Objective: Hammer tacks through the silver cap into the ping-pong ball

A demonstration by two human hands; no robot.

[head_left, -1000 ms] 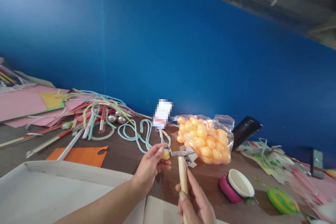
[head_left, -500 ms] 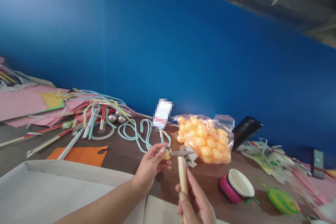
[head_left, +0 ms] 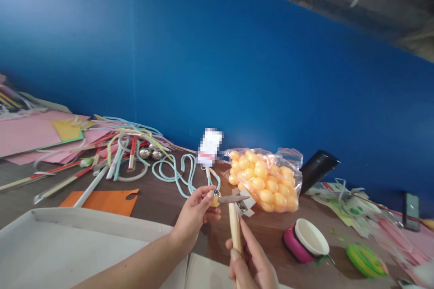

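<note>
My left hand [head_left: 195, 212] pinches a small shiny ball [head_left: 216, 198] between thumb and fingers; its surface looks yellow and silvery. A hammer [head_left: 235, 228] with a pale wooden handle is gripped in my right hand [head_left: 252, 257]. Its grey metal head tapers to a point on the right, and the blunt end sits right against the ball, as far as I can tell touching it. Behind the hammer head lies a white piece of card [head_left: 249, 203] with small dark bits on it. The ball's lower left side is covered by my fingers.
A clear bag of orange balls [head_left: 266, 183] lies beyond my hands. A white cup in a pink sleeve [head_left: 310, 239] and green rings [head_left: 366, 259] are at the right. To the left are a white tray [head_left: 84, 219], orange paper [head_left: 105, 201], and coloured cords with silver balls [head_left: 156, 154].
The hammer has shifted very slightly left and down in my right hand. My left hand and the ball stay practically in place.
</note>
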